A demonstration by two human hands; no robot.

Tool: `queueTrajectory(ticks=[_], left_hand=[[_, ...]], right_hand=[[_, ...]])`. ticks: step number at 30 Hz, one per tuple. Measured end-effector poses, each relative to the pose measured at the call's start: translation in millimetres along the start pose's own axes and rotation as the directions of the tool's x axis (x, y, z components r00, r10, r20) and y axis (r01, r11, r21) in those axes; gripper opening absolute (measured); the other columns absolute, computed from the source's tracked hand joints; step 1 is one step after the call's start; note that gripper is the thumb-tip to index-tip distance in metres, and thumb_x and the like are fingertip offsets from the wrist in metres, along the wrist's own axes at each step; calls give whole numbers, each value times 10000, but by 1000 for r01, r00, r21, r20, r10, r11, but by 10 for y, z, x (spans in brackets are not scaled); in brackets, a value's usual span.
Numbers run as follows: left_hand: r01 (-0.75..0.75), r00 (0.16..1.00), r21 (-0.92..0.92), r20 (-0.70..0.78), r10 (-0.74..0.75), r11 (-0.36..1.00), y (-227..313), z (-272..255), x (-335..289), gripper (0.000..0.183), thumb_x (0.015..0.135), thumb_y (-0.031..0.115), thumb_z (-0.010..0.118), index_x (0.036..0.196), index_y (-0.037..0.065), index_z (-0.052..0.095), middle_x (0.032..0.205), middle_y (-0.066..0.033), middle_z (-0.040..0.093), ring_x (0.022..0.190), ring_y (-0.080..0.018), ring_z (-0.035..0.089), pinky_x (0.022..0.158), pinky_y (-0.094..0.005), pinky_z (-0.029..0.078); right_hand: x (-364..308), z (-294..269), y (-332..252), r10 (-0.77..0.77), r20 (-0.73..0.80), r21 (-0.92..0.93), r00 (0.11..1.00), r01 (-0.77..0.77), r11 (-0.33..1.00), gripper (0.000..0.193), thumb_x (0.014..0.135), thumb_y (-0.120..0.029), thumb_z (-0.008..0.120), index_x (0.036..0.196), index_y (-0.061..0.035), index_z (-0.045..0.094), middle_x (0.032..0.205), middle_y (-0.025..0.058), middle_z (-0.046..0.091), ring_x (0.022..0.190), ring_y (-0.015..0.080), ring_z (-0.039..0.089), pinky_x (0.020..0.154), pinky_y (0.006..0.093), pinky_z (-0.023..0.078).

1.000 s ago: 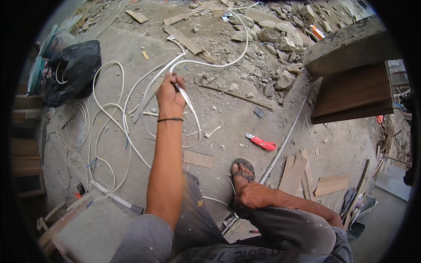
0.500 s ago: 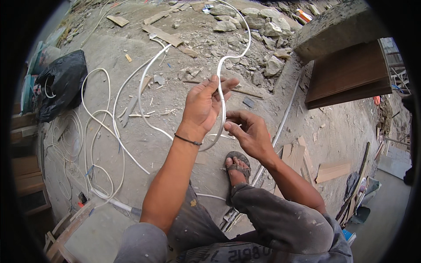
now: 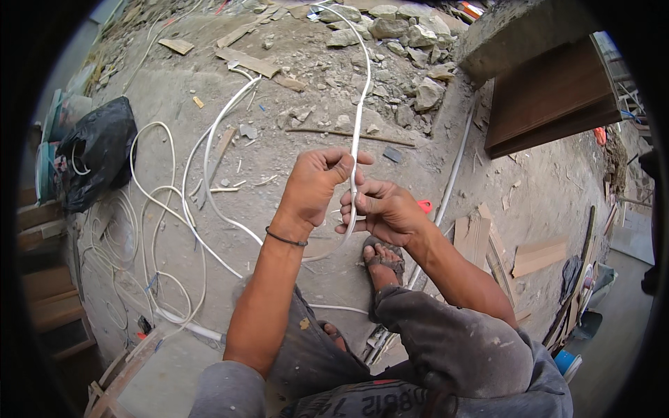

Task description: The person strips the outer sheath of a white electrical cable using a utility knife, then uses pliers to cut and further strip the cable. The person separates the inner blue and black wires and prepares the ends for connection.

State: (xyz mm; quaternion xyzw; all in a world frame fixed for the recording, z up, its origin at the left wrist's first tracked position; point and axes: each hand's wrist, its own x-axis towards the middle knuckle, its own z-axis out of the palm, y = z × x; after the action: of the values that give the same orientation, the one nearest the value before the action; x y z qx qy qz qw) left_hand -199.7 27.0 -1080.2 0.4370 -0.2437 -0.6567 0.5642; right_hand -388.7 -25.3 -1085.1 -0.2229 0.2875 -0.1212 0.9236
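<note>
Smooth white plastic cable; glossy black plastic bag; rough wooden planks; dusty matt concrete ground

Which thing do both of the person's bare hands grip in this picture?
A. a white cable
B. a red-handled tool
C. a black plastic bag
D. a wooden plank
A: the left hand and the right hand both close around the white cable, which runs up from them across the dusty ground; the black plastic bag lies apart at the left.
</note>
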Motion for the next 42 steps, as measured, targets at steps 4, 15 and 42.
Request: queueTrajectory(ticks=[4, 15, 42], left_hand=[[51, 997, -97, 71, -44, 994, 75, -74, -91, 353, 1049, 192, 654, 1238, -106, 662, 857, -43, 688, 749, -131, 650, 692, -263, 553], [-15, 999, -318, -50, -1, 948, 8, -123, -135, 405, 1081, 201, 595, 1294, -143, 604, 877, -68, 684, 1000, -236, 673, 928, -361, 550], [480, 874, -177, 184, -450, 859, -254, -19, -816, 270, 1093, 269, 591, 1099, 3, 639, 824, -2, 591, 786, -135, 610, 875, -340, 545]], right_hand=[[69, -22, 30, -191, 85, -340, 978, 209, 917, 195, 983, -136, 749, 1061, 40, 777, 931, 93, 755, 793, 172, 734, 717, 330, 624], [-1, 269, -55, -354, 97, -660, 930, 327, 677, 170, 1026, -108, 680, 1056, 56, 714, 813, 23, 674, 690, 78, 625, 599, 262, 514], [-269, 84, -240, 249, -10, -600, 968, -205, 773, 267, 1051, -228, 668, 922, 2, 709, 674, -35, 551, 580, 62, 481, 517, 253, 382]])
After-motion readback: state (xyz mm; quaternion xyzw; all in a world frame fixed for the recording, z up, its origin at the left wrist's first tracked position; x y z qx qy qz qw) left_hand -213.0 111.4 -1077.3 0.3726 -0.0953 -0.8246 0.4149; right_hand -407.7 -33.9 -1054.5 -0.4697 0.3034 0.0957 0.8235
